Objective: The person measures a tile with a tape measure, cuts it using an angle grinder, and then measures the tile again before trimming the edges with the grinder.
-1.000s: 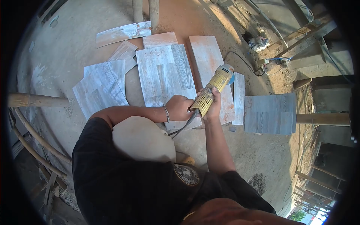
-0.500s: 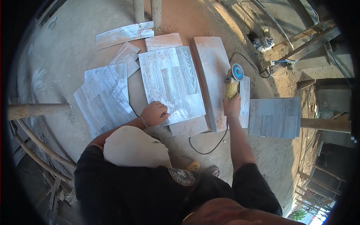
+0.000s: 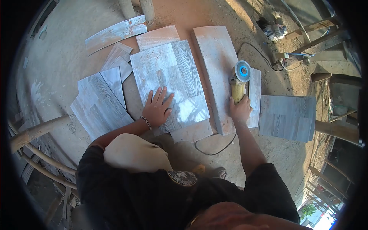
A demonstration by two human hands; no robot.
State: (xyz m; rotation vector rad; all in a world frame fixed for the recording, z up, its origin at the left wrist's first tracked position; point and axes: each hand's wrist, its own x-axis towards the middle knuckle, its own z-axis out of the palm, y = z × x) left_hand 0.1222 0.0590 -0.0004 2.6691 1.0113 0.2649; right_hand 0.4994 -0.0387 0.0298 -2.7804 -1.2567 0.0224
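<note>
Flat on the large grey wood-patterned tile [image 3: 168, 69] lies my left hand [image 3: 156, 109], fingers spread, near the tile's lower left edge. That tile rests over another tile [image 3: 191, 132], which sticks out below it. My right hand [image 3: 240, 109] is wrapped round the yellow body of an angle grinder [image 3: 238, 90]. The grinder's blue-centred disc [image 3: 243, 70] points away from me, over the right edge of a long dusty slab [image 3: 214, 65]. A black cord [image 3: 216, 154] curves across the floor below the slab.
More tiles [image 3: 97, 101] overlap at the left, and a long narrow tile [image 3: 115, 34] lies farther back. Dark grey tiles [image 3: 287, 117] are at the right, by a wooden post [image 3: 333, 130]. Bamboo poles [image 3: 42, 132] stand at the left edge. A power socket [image 3: 281, 56] lies on the ground.
My left hand has gone from a curled pose at the tile's lower edge to lying flat and spread higher on the tile. My right hand still holds the grinder. The view has shifted slightly.
</note>
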